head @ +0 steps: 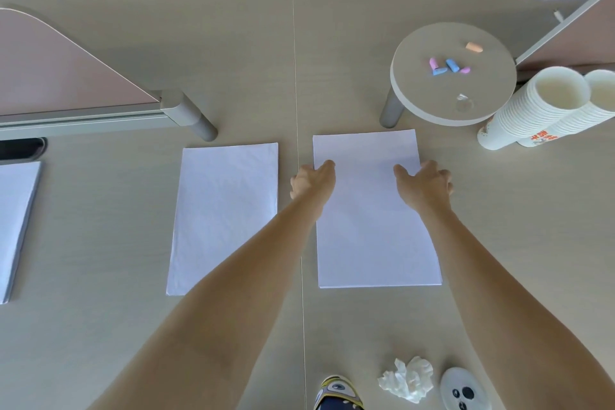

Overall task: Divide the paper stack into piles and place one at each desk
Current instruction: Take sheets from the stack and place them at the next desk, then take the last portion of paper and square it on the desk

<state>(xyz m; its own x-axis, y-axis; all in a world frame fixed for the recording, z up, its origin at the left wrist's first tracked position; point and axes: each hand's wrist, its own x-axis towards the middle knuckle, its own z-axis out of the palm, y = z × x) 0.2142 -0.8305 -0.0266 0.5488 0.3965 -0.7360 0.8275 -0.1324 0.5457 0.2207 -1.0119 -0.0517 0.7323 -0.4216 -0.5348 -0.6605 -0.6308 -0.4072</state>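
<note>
The left hand (312, 181) and right hand (424, 185) pinch the pile (376, 230) at its long edges, thumbs on top; it lies lengthwise away.

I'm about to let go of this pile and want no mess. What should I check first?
1. Both hands on the right pile: ok, left hand and right hand hold its side edges.
2. Right pile flat on the desk: ok.
3. Apart from the middle pile: ok, a gap shows.
4. Apart from the paper cups: ok.
5. Piles equally thick: cannot tell.
</note>
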